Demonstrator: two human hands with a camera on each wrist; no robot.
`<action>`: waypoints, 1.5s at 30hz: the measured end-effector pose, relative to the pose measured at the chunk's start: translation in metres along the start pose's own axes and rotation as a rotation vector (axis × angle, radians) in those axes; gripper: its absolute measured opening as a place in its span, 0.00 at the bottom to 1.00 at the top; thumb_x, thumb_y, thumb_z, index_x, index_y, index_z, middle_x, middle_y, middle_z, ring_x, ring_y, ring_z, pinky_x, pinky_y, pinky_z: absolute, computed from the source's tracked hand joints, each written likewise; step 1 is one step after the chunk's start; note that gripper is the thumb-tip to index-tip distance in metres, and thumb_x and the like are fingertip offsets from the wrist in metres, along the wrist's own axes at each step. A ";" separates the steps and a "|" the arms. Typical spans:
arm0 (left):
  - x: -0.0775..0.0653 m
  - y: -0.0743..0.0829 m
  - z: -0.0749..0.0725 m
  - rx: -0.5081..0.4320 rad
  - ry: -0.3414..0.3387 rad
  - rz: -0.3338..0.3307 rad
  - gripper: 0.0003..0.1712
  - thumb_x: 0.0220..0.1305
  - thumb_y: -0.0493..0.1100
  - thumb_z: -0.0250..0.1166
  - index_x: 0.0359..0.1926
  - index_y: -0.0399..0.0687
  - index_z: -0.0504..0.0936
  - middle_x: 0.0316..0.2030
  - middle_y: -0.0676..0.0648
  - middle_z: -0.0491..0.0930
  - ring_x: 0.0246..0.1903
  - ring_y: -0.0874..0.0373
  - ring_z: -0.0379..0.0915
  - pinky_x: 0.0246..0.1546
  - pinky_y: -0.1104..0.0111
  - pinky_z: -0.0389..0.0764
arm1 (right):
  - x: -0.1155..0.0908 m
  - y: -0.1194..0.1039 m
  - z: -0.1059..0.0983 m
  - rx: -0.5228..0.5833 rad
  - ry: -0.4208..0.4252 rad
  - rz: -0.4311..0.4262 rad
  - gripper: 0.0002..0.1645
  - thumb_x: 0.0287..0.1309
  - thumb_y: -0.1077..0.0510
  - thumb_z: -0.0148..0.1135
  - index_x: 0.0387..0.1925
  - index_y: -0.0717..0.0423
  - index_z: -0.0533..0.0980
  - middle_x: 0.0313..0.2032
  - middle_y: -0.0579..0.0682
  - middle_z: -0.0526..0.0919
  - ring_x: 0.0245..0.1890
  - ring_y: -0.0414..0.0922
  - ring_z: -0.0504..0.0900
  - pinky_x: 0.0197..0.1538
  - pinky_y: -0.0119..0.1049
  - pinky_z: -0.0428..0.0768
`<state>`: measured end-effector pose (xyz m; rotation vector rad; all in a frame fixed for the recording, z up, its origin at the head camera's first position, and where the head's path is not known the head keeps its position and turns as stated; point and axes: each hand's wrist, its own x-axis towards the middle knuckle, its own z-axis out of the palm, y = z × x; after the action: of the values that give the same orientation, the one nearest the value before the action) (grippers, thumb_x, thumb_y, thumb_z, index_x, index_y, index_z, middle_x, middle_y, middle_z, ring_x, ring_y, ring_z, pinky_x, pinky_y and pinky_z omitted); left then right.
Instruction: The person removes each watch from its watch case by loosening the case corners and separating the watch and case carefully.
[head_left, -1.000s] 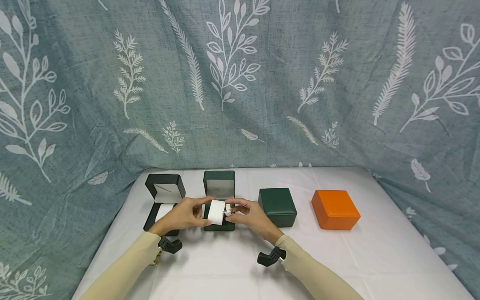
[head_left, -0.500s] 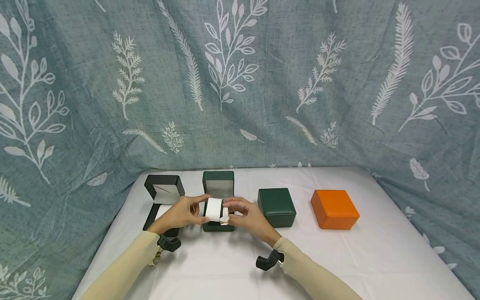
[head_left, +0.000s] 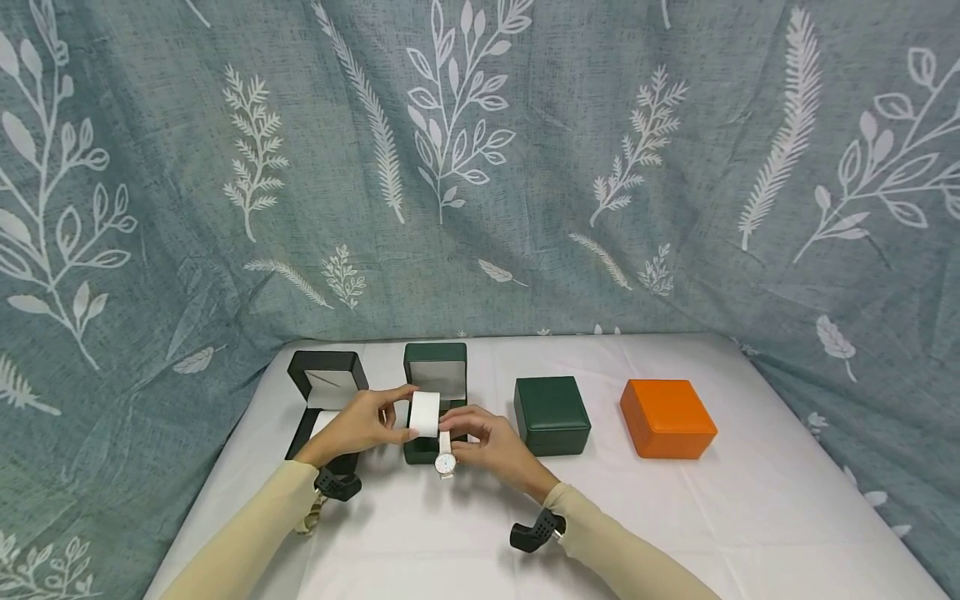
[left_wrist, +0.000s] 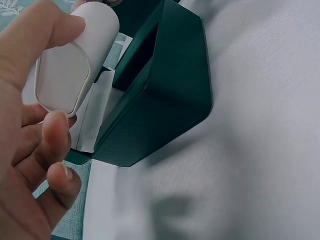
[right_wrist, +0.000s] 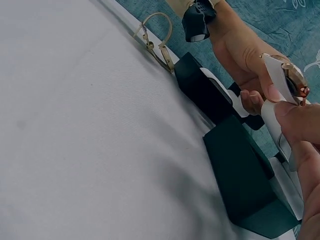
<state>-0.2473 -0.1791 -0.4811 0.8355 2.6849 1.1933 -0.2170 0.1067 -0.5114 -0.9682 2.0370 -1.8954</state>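
Note:
My left hand (head_left: pixel 366 427) pinches a white watch cushion (head_left: pixel 425 414) between thumb and fingers, above an open green watch box (head_left: pixel 435 352). In the left wrist view the thumb presses on the top of the cushion (left_wrist: pixel 62 75), and the box (left_wrist: pixel 170 85) lies just beyond it. A wristwatch (head_left: pixel 446 463) with a white strap and round pale dial hangs from the fingers of my right hand (head_left: pixel 497 448). It is off the cushion, just to its right. The right wrist view shows the thumb against the white strap, beside the gold-toned watch case (right_wrist: pixel 296 80).
An open black watch box (head_left: pixel 326 360) with a white cushion stands at the left, partly behind my left hand. A gold-toned watch (right_wrist: pixel 157 42) lies under my left forearm. A closed green box (head_left: pixel 553 415) and a closed orange box (head_left: pixel 667 418) stand right on the white-covered table (head_left: pixel 420 550).
The watch has come away from the cushion's right side and swung downward in my right hand, its dial now hanging lower. The cushion stays in my left hand, slightly higher and further left.

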 end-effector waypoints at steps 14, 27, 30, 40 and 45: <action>0.000 0.000 0.000 0.024 0.009 -0.008 0.49 0.59 0.61 0.76 0.74 0.43 0.71 0.23 0.53 0.75 0.17 0.62 0.67 0.20 0.69 0.70 | -0.005 0.000 0.008 -0.012 -0.028 0.031 0.21 0.64 0.66 0.70 0.57 0.64 0.80 0.60 0.55 0.76 0.53 0.47 0.82 0.55 0.38 0.81; -0.001 0.000 -0.002 0.024 0.003 -0.006 0.49 0.60 0.60 0.75 0.74 0.41 0.69 0.24 0.52 0.76 0.16 0.63 0.65 0.19 0.70 0.68 | -0.011 0.006 0.010 -0.082 -0.058 0.057 0.17 0.63 0.63 0.70 0.54 0.60 0.83 0.57 0.50 0.78 0.53 0.47 0.82 0.51 0.37 0.78; -0.001 0.000 -0.002 0.021 0.002 0.001 0.49 0.61 0.61 0.75 0.74 0.40 0.69 0.24 0.51 0.76 0.16 0.62 0.65 0.18 0.69 0.68 | -0.012 0.007 0.011 -0.099 -0.067 0.050 0.17 0.63 0.63 0.70 0.54 0.59 0.84 0.57 0.49 0.78 0.53 0.47 0.81 0.53 0.39 0.78; 0.000 -0.001 -0.002 0.041 0.004 0.014 0.49 0.61 0.61 0.75 0.74 0.40 0.70 0.23 0.52 0.75 0.15 0.62 0.65 0.18 0.69 0.69 | -0.013 0.005 0.012 -0.079 -0.100 0.042 0.17 0.63 0.64 0.70 0.54 0.60 0.84 0.57 0.46 0.79 0.53 0.47 0.80 0.54 0.41 0.79; 0.000 -0.001 -0.001 0.053 0.012 0.011 0.48 0.60 0.61 0.75 0.74 0.42 0.71 0.23 0.53 0.75 0.15 0.64 0.64 0.17 0.70 0.67 | -0.014 0.003 0.014 -0.074 -0.127 0.042 0.17 0.63 0.63 0.71 0.54 0.60 0.84 0.57 0.47 0.79 0.54 0.49 0.81 0.54 0.43 0.81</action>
<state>-0.2483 -0.1801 -0.4808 0.8540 2.7364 1.1371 -0.1996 0.1036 -0.5201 -1.0263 2.0498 -1.7027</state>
